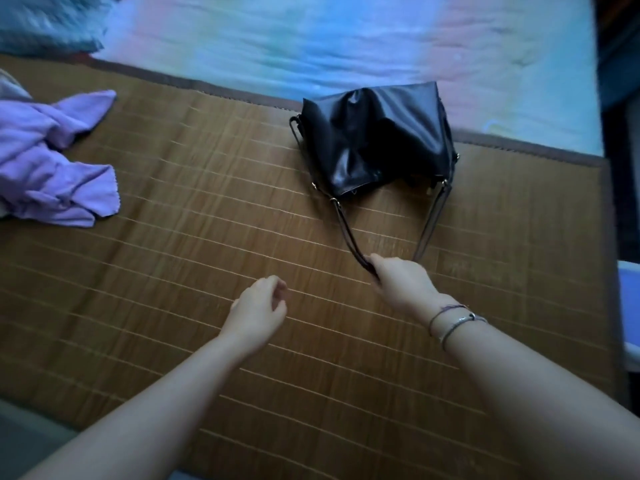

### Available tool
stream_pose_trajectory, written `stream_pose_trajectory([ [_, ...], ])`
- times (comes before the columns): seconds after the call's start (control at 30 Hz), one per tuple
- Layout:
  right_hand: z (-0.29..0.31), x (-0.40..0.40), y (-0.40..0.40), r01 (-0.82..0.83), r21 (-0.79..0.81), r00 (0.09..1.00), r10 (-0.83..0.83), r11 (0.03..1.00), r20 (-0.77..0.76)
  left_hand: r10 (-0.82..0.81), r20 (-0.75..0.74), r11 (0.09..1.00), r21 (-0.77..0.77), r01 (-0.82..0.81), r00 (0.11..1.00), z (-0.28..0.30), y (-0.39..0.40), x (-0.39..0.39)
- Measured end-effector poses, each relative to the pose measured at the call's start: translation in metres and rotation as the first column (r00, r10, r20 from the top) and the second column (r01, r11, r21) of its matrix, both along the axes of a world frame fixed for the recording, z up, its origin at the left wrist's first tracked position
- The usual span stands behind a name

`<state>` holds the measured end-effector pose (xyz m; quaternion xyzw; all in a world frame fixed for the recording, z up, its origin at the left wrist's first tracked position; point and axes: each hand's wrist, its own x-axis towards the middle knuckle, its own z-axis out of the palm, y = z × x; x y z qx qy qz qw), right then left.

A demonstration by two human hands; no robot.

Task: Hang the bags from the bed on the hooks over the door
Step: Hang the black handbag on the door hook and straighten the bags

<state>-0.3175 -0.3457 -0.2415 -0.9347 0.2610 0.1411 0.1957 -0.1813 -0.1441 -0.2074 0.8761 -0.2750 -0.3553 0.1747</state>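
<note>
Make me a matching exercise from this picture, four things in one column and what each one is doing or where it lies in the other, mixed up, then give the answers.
Column one:
1. right hand
2. left hand
3. black bag
4. purple cloth

Column two:
A. lies crumpled at the left edge of the woven mat
B. closed on the strap
C. sits on the mat near its far edge, by the pale sheet
D. holds nothing, fingers loosely curled above the mat

Pairs: 1-B, 2-D, 3-C, 4-A
</note>
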Motion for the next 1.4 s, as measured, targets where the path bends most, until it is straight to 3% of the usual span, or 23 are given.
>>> stream_pose_trajectory([
  [0.2,0.111,0.014,0.014,0.031,0.046,0.960,-0.042,0.998,0.277,-0.069,-0.015,0.960,-0.274,0.062,0.997,0.061,-0.023,-0.017],
  [0.33,0.197,0.015,0.031,0.072,0.117,0.904,-0.115,0.990,0.411,-0.093,0.146,0.875,-0.459,0.151,0.985,0.117,-0.030,-0.019],
  [0.4,0.233,0.011,0.046,0.101,0.090,0.882,-0.131,0.991,0.453,-0.110,0.157,0.827,-0.533,0.178,0.981,0.143,-0.032,-0.016],
  [0.6,0.302,-0.024,0.096,0.309,0.057,0.829,-0.299,0.949,0.473,-0.263,-0.073,0.760,-0.629,0.160,0.962,0.203,-0.018,-0.031],
  [0.67,0.318,-0.047,0.122,0.398,0.050,0.795,-0.372,0.916,0.479,-0.381,-0.100,0.736,-0.634,0.236,0.919,0.221,-0.003,-0.049],
  [0.8,0.327,-0.092,0.144,0.488,0.016,0.779,-0.444,0.873,0.444,-0.440,-0.115,0.687,-0.682,0.251,0.890,0.249,0.014,-0.081],
  [1.03,0.332,-0.223,0.198,0.704,0.129,0.541,-0.646,0.698,0.539,-0.725,-0.052,0.469,-0.767,0.437,0.686,0.325,0.025,-0.199],
  [1.3,0.349,-0.435,0.268,0.870,0.231,0.260,-0.803,0.436,0.536,-0.883,0.044,0.227,-0.832,0.507,0.467,0.354,0.051,-0.398],
  [1.4,0.345,-0.527,0.310,0.921,0.160,0.237,-0.839,0.354,0.489,-0.932,0.021,0.164,-0.864,0.475,0.361,0.368,0.071,-0.488],
])
